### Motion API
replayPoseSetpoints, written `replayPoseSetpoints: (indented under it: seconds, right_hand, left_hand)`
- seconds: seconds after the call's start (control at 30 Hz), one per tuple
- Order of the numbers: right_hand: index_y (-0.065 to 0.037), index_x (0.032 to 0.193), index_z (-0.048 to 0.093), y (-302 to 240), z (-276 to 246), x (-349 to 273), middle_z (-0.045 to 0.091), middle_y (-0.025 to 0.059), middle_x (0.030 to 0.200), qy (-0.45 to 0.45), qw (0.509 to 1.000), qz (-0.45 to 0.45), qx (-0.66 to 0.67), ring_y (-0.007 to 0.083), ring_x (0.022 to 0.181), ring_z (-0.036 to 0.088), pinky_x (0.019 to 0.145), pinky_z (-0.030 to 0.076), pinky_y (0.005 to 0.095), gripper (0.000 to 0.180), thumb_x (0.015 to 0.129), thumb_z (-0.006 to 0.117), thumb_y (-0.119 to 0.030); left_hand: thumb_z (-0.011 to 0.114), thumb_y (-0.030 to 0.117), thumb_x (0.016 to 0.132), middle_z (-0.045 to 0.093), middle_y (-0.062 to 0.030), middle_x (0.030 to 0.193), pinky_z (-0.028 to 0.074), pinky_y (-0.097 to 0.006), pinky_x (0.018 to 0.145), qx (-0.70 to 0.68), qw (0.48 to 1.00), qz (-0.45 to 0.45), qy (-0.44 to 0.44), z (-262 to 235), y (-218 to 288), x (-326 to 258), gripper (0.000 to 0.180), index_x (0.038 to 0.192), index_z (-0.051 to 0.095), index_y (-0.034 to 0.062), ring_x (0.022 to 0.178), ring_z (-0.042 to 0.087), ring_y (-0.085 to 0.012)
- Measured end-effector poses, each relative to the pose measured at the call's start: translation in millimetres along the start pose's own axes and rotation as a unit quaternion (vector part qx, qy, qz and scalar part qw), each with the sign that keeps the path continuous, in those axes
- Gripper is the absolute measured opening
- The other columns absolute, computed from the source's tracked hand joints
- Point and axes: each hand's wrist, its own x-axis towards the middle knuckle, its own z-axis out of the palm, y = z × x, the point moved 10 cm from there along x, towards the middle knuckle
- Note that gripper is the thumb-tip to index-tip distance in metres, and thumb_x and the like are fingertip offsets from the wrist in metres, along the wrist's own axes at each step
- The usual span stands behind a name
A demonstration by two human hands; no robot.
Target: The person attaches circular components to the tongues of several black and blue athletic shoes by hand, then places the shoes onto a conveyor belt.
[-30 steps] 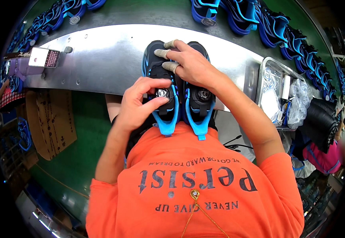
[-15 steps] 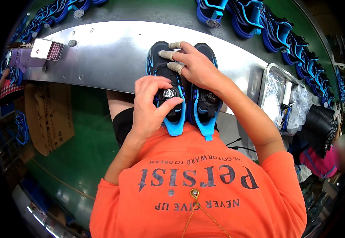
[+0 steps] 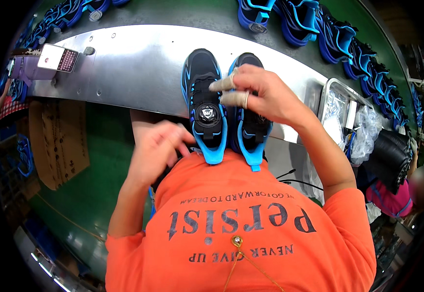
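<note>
Two black and blue shoes lie side by side in front of me, toes away, heels against my orange shirt. The left shoe [image 3: 203,86] carries a round black dial [image 3: 207,114] on its tongue. My right hand [image 3: 263,92] is over the right shoe [image 3: 251,134], covering part of it. Its fingers, with pale covers on the tips, are stretched out and apart, reaching toward the left shoe's laces, and nothing shows in them. Beside the left shoe's heel, my left hand [image 3: 158,146] is off the dial and smeared by motion, so its fingers are unclear.
The shoes rest on a shiny metal worktop [image 3: 134,63]. A metal tray [image 3: 326,100] with clear plastic bags stands at the right. Beyond the worktop, several similar shoes [image 3: 336,41] line a dark surface. A phone [image 3: 58,58] is at the left, above a cardboard sheet [image 3: 58,141].
My left hand has let go of the left shoe's dial and moved left and toward me. My right hand has drawn back from the toes and shifted right.
</note>
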Motion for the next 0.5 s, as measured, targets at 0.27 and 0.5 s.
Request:
replayPoseSetpoints:
  seconds: [0.27, 0.5]
  right_hand:
    - [-0.009, 0.125, 0.066, -10, 44, 6, 0.054, 0.0142, 0.120, -0.011, 0.991, -0.128, -0.033, 0.0341, 0.114, 0.053, 0.096, 0.047, 0.0408, 0.063, 0.070, 0.085, -0.032]
    - [-0.007, 0.116, 0.069, -7, 44, 7, 0.056, 0.0118, 0.120, -0.010, 0.993, -0.101, -0.053, 0.0327, 0.113, 0.055, 0.092, 0.049, 0.0421, 0.059, 0.066, 0.087, -0.033]
  left_hand:
    - [0.064, 0.023, 0.095, 0.059, -0.0069, 0.070, 0.044, -0.031, 0.057, 0.306, 0.933, 0.170, 0.083, 12, 62, 16, 0.027, 0.084, 0.062, -0.0014, 0.062, 0.055, -0.0159]
    - [0.073, 0.046, 0.080, 0.058, -0.0168, 0.060, 0.045, -0.043, 0.055, 0.501, 0.860, 0.093, 0.017, 34, 75, 59, 0.050, 0.070, 0.061, -0.0015, 0.056, 0.058, -0.0335]
